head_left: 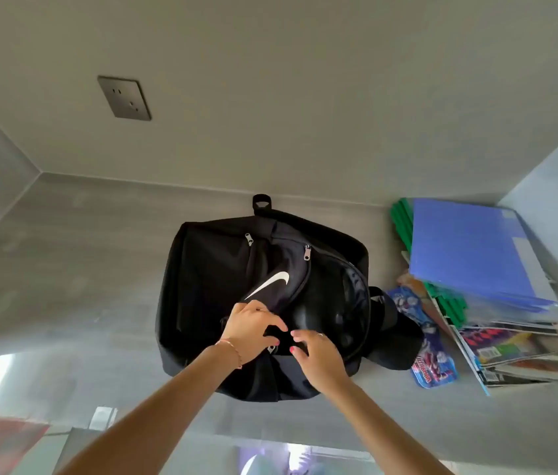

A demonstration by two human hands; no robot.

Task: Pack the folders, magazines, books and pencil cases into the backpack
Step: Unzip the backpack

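Furthest left of our hands, up on the wall, sits a socket (124, 97), well clear of the work. Our left hand (251, 329) rests on the backpack (202, 286), its fingers curled and pinching a fold of the front flap just below the white logo (270, 284); we judge it holds the fabric taut so the zip can run or the mouth can be pulled wide. Just right of it, nearly touching, our right hand (318, 354) sits on the same near edge with fingers bent loosely toward the left hand; whether it grips a zip pull or only fabric we cannot tell. Beyond the right hand the main compartment gapes along its curved zip, dark inside, and nothing seems packed yet. Further right, beside the bag, a pencil case (431, 351) lies partly tucked under the bag's strap. Right again stands the stack: a blue folder (473, 255) on top, green folders (404, 224) poking out behind it, and magazines (517, 351) fanned beneath, with any books not told apart. The pile lies within the right hand's reach, likely so each piece can go straight in once the opening is held wide.
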